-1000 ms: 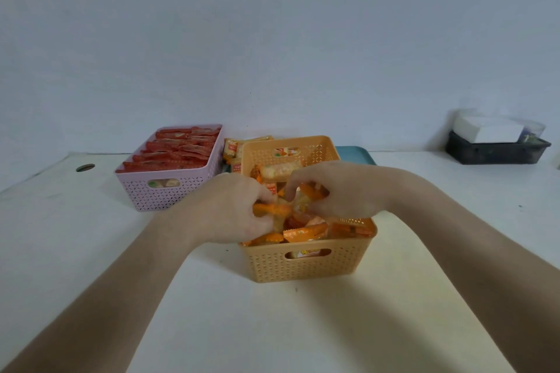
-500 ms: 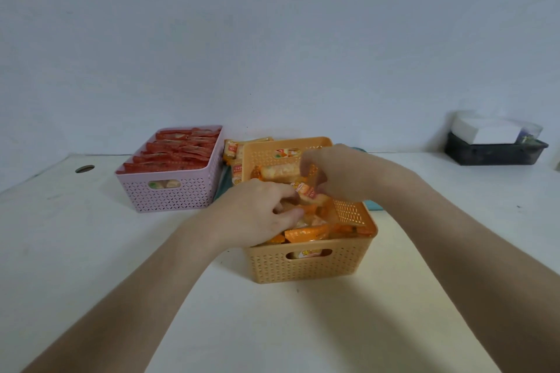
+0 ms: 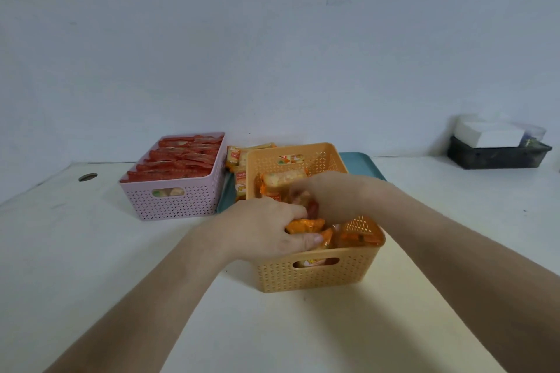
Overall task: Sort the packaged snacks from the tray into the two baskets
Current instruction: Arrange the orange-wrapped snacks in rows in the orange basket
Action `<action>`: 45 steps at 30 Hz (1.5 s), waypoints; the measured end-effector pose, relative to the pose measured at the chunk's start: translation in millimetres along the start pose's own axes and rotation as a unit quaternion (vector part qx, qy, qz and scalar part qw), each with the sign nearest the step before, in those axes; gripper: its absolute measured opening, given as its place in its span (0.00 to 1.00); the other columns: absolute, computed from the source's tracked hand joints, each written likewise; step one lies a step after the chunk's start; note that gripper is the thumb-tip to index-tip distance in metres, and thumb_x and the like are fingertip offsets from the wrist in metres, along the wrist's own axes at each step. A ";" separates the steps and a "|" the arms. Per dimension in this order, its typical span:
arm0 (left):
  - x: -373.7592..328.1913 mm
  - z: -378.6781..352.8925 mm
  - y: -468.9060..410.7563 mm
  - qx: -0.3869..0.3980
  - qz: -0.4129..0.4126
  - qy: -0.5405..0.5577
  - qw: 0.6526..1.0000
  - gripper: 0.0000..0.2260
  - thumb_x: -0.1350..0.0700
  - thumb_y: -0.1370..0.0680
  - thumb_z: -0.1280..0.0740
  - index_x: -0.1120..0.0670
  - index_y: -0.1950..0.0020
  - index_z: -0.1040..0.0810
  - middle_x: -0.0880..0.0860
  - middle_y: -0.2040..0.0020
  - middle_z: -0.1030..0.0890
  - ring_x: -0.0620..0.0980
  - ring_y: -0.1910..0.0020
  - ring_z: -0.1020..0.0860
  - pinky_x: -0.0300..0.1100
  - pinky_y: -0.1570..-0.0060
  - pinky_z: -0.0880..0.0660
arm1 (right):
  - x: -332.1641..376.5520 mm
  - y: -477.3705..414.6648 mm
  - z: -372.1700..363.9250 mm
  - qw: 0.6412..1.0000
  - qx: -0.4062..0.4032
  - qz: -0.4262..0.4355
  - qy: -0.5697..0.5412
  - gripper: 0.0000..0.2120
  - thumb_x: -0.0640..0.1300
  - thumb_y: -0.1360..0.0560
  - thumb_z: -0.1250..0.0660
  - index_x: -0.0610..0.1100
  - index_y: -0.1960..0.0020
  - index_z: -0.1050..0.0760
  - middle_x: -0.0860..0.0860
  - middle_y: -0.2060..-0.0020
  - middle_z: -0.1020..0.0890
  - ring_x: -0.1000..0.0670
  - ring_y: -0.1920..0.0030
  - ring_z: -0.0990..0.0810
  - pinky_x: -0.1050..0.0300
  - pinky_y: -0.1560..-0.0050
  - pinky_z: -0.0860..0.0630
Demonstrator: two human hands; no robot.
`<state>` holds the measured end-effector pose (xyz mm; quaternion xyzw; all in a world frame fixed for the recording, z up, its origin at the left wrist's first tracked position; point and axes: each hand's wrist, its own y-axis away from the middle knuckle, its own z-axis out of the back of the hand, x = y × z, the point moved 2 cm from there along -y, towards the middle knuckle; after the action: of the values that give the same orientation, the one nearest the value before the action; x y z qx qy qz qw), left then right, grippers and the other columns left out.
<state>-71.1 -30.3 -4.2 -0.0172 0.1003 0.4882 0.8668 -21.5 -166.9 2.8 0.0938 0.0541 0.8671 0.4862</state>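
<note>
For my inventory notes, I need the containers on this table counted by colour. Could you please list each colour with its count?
Pink basket: 1
Orange basket: 1
Teal tray: 1
Black bin: 1
Total: 4 containers

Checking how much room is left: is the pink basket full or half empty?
Full. Red packets fill the pink basket in tight rows, front to back, reaching about level with its rim.
</note>
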 end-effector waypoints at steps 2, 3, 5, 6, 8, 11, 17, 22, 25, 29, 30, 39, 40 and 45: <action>0.0 -0.5 0.5 -0.012 0.001 -0.006 1.000 0.19 0.32 0.25 0.44 0.43 0.47 0.25 0.44 0.57 0.21 0.45 0.57 0.23 0.45 0.53 0.24 | -4.2 14.5 7.6 0.996 -0.088 -0.011 -0.014 0.22 0.44 0.30 0.29 0.55 0.41 0.33 0.53 0.52 0.24 0.52 0.55 0.24 0.53 0.56 0.21; -0.7 -1.5 1.0 -0.020 -0.001 -0.009 1.000 0.19 0.32 0.24 0.45 0.43 0.46 0.25 0.44 0.57 0.20 0.44 0.57 0.23 0.45 0.53 0.24 | -6.5 22.9 9.0 0.993 -0.118 -0.010 -0.003 0.20 0.47 0.31 0.29 0.53 0.43 0.34 0.53 0.53 0.26 0.52 0.55 0.26 0.54 0.55 0.22; -0.8 -2.1 2.1 -0.035 -0.003 -0.010 0.999 0.20 0.32 0.24 0.45 0.43 0.45 0.24 0.44 0.57 0.20 0.43 0.58 0.22 0.44 0.54 0.23 | -6.6 39.5 7.6 0.987 -0.158 0.004 0.000 0.19 0.50 0.32 0.29 0.52 0.47 0.34 0.53 0.54 0.26 0.51 0.54 0.27 0.54 0.56 0.25; -0.6 -2.6 2.0 -0.040 -0.003 -0.010 0.999 0.19 0.33 0.24 0.45 0.42 0.44 0.24 0.44 0.56 0.19 0.43 0.58 0.22 0.45 0.53 0.23 | -6.1 46.3 5.1 0.985 -0.173 0.008 -0.005 0.18 0.51 0.32 0.29 0.51 0.49 0.35 0.54 0.55 0.25 0.51 0.55 0.26 0.54 0.57 0.25; -0.7 -3.6 2.6 -0.051 -0.003 -0.008 0.999 0.18 0.33 0.24 0.44 0.42 0.44 0.24 0.44 0.56 0.19 0.42 0.58 0.22 0.44 0.54 0.24 | -6.6 56.1 -1.7 0.979 -0.205 -0.001 -0.018 0.17 0.52 0.32 0.30 0.52 0.51 0.36 0.56 0.58 0.24 0.52 0.57 0.25 0.56 0.62 0.27; -1.4 -5.4 4.1 -0.086 -0.006 -0.012 0.996 0.16 0.36 0.23 0.44 0.41 0.44 0.24 0.44 0.60 0.20 0.40 0.62 0.23 0.40 0.60 0.25 | -8.9 66.1 -10.0 0.969 -0.244 -0.006 -0.032 0.16 0.55 0.28 0.32 0.54 0.47 0.37 0.58 0.59 0.25 0.52 0.58 0.25 0.56 0.62 0.29; -2.1 -8.1 3.8 -0.086 -0.002 -0.038 0.996 0.13 0.41 0.21 0.44 0.44 0.43 0.26 0.43 0.60 0.24 0.44 0.60 0.25 0.42 0.61 0.30 | -9.0 73.9 -23.1 0.983 -0.183 -0.018 0.015 0.18 0.65 0.22 0.49 0.56 0.47 0.27 0.58 0.53 0.27 0.54 0.49 0.29 0.50 0.46 0.31; -0.6 -8.9 0.1 -0.040 0.008 -0.055 0.998 0.16 0.39 0.21 0.47 0.45 0.41 0.29 0.46 0.56 0.23 0.48 0.55 0.24 0.47 0.54 0.28 | -3.1 71.4 -21.8 0.985 -0.161 -0.017 0.062 0.15 0.58 0.19 0.53 0.56 0.47 0.30 0.58 0.51 0.22 0.53 0.45 0.26 0.45 0.41 0.35; -1.7 -6.6 -0.1 -0.052 0.003 -0.040 0.998 0.15 0.38 0.21 0.46 0.44 0.42 0.29 0.43 0.65 0.27 0.42 0.64 0.28 0.43 0.60 0.31 | -5.9 66.3 -24.6 0.987 -0.161 -0.002 0.021 0.15 0.58 0.18 0.54 0.56 0.43 0.31 0.60 0.51 0.21 0.54 0.49 0.24 0.46 0.41 0.38; -0.5 -6.3 -0.7 -0.112 -0.016 -0.018 0.993 0.16 0.39 0.20 0.47 0.45 0.44 0.25 0.41 0.65 0.27 0.41 0.64 0.27 0.41 0.62 0.30 | -6.3 64.8 -27.7 0.981 -0.191 0.003 0.018 0.15 0.58 0.18 0.56 0.54 0.48 0.33 0.61 0.64 0.27 0.55 0.59 0.29 0.47 0.43 0.39; -0.4 -6.9 -0.9 -0.114 -0.029 -0.014 0.993 0.15 0.40 0.20 0.47 0.45 0.47 0.24 0.41 0.65 0.26 0.41 0.63 0.26 0.41 0.62 0.29 | -6.8 64.6 -27.9 0.981 -0.195 0.003 0.015 0.16 0.58 0.18 0.56 0.54 0.48 0.32 0.61 0.67 0.28 0.54 0.60 0.29 0.47 0.42 0.39; 1.6 -2.8 5.8 -0.077 -0.061 0.026 0.995 0.17 0.36 0.22 0.45 0.35 0.34 0.34 0.45 0.57 0.19 0.40 0.61 0.22 0.41 0.58 0.24 | -5.8 68.7 -27.1 0.985 -0.173 0.009 0.009 0.23 0.62 0.20 0.59 0.55 0.37 0.31 0.60 0.61 0.22 0.54 0.54 0.24 0.47 0.37 0.42; 2.3 -1.2 7.5 -0.086 -0.062 0.018 0.994 0.17 0.36 0.23 0.45 0.36 0.35 0.33 0.45 0.56 0.18 0.41 0.60 0.21 0.41 0.57 0.24 | -4.6 71.1 -27.8 0.981 -0.191 0.013 0.012 0.23 0.62 0.21 0.59 0.56 0.35 0.35 0.59 0.56 0.20 0.53 0.51 0.23 0.46 0.36 0.43; 0.9 -2.2 10.2 -0.165 -0.061 -0.070 0.982 0.14 0.39 0.21 0.45 0.40 0.37 0.29 0.43 0.56 0.18 0.41 0.59 0.22 0.36 0.63 0.27 | 1.1 72.6 -26.5 0.975 -0.209 0.046 0.057 0.24 0.62 0.21 0.62 0.58 0.34 0.35 0.57 0.50 0.18 0.54 0.48 0.21 0.46 0.32 0.43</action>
<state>-79.6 -24.5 -5.8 -0.1322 -0.0438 0.4440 0.8852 -88.2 -203.9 -9.5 -0.0570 -0.1051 0.8845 0.4509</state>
